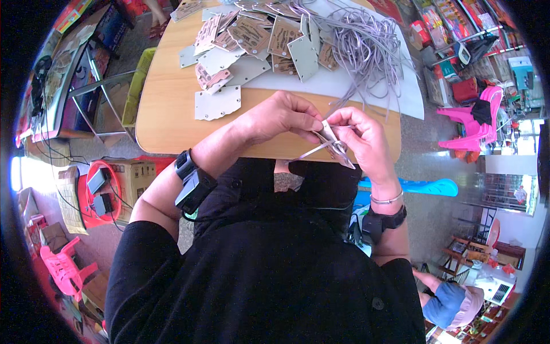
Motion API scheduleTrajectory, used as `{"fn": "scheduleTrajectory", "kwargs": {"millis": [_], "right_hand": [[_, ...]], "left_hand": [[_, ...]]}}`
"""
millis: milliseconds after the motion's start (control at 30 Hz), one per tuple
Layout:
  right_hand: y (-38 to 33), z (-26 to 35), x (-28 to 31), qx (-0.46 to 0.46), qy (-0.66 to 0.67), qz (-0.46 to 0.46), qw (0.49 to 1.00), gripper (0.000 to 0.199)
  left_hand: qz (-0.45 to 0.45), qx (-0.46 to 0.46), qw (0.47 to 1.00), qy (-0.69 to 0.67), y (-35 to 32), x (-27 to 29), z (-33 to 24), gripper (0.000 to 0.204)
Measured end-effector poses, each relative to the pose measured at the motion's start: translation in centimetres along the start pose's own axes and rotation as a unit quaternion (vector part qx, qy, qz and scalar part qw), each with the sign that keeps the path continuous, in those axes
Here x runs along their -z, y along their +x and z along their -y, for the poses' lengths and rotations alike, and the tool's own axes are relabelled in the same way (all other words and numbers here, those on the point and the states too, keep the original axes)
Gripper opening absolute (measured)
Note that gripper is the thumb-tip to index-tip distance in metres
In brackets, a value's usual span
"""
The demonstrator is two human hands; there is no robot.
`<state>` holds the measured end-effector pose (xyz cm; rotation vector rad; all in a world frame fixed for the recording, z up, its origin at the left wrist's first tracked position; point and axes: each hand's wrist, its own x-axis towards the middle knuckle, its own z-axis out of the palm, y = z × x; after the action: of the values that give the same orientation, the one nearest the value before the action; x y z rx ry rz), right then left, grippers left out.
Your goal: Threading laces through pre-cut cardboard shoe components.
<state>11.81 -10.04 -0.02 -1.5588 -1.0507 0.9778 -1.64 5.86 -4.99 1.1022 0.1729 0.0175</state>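
Close in front of my body, over the table's near edge, both hands are pinched round one small card tag (339, 153) and its flat grey cord (312, 151). My left hand (291, 116) grips the tag's upper end between thumb and fingers. My right hand (366, 136) pinches the cord beside it; its fingertips partly hide the tag. Farther back lies a loose heap of brown-and-white card tags (249, 35) with punched holes. A pale card tag (217, 103) rests at the heap's near side. To its right spreads a tangled bundle of grey cords (369, 49).
The wooden table (166, 86) has rounded corners and carries a white sheet (413, 100) under the cords. A yellow crate (139, 86) stands left. On the right are a bright blue plastic seat (432, 187), a pink chair (487, 114) and another person (450, 304).
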Motion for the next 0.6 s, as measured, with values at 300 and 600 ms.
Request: {"fn": "scheduleTrajectory", "kwargs": {"millis": [300,600], "right_hand": [[0.37,-0.57,-0.15,-0.009,-0.047,0.007,0.999,0.014],[0.37,-0.49,-0.73,0.019,-0.057,-0.011,0.998,0.011]], "left_hand": [[0.003,0.004,1.0,-0.024,0.35,0.25,0.38,0.022],[0.002,0.012,0.999,-0.032,0.38,0.26,0.41,0.02]]}}
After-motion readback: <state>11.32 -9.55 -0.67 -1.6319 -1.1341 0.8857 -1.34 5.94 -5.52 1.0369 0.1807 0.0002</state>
